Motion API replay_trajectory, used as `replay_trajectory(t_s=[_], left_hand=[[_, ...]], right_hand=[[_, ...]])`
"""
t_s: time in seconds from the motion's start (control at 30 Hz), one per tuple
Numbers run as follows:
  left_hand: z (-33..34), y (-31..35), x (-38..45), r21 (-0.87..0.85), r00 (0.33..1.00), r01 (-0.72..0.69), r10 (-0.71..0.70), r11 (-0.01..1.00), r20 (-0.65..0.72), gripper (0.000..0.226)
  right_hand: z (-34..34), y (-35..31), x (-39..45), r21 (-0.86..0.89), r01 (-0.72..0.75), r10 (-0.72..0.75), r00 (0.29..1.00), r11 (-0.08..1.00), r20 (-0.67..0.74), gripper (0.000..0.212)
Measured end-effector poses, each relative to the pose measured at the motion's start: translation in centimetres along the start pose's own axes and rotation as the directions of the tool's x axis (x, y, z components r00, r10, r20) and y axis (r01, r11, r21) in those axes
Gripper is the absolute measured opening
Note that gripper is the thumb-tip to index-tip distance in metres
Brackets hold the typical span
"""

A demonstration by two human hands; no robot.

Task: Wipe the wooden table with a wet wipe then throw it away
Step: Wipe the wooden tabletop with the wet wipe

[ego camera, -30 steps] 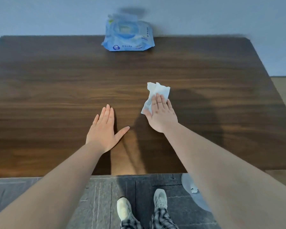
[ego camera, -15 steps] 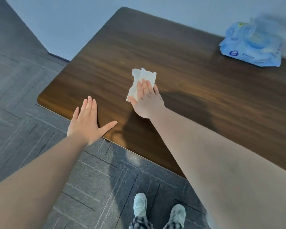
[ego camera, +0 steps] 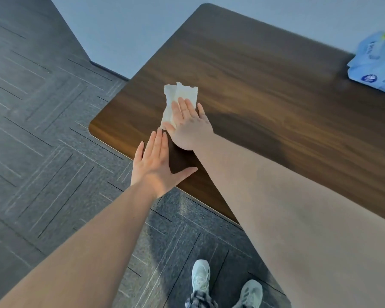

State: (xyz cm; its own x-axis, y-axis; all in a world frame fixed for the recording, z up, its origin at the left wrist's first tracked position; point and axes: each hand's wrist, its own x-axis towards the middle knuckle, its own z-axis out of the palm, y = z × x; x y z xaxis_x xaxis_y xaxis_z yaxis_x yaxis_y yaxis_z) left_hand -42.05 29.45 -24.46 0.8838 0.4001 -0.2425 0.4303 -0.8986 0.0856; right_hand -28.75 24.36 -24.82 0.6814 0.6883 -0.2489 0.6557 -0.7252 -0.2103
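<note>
A white wet wipe (ego camera: 180,94) lies crumpled on the dark wooden table (ego camera: 265,81), near the table's left end. My right hand (ego camera: 188,123) presses flat on the wipe's near half, fingers together, pinning it to the wood. My left hand (ego camera: 157,162) rests flat at the table's front edge just left of and below the right hand, fingers straight, thumb spread out, holding nothing.
A blue pack of wet wipes (ego camera: 376,65) sits at the table's far right by the pale wall (ego camera: 125,30). Grey carpet tiles (ego camera: 42,130) cover the floor left of and in front of the table. My two shoes (ego camera: 222,285) show at the bottom.
My right hand has slid the wipe from the table's middle toward its left end. The view has swung left. My left hand has moved closer to the right hand.
</note>
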Motion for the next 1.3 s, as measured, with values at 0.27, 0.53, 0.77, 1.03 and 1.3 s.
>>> replay_trajectory(t_s=[0.27,0.53,0.77,1.03,1.3], left_hand=[[-0.4,0.3,-0.4,0.069,0.998,-0.038,0.034,0.997,0.061,0.112],[-0.4,6.9,-2.2,0.09,0.96,-0.272,0.262,0.958,0.101,0.096],[0.4,17.3,-3.6,0.074,0.883,-0.461,0.45,0.884,0.132,0.095],[1.9,29.8,-6.6,0.066,0.738,-0.67,0.653,0.74,0.173,0.095],[4.0,36.8,-8.5,0.106,0.643,-0.764,0.737,0.637,0.21,0.095]], right_hand=[[0.3,4.6,-5.6,-0.026,-0.015,0.016,1.0,1.0,0.018,0.066],[0.4,14.1,-15.5,0.003,-0.279,0.279,0.96,0.96,0.025,0.069],[1.1,25.7,-28.2,0.038,-0.597,0.596,0.802,0.802,0.021,0.071],[2.4,35.4,-42.8,0.113,-0.845,0.848,0.529,0.523,0.027,0.073],[4.2,38.1,-53.1,0.193,-0.942,0.956,0.288,0.274,0.051,0.072]])
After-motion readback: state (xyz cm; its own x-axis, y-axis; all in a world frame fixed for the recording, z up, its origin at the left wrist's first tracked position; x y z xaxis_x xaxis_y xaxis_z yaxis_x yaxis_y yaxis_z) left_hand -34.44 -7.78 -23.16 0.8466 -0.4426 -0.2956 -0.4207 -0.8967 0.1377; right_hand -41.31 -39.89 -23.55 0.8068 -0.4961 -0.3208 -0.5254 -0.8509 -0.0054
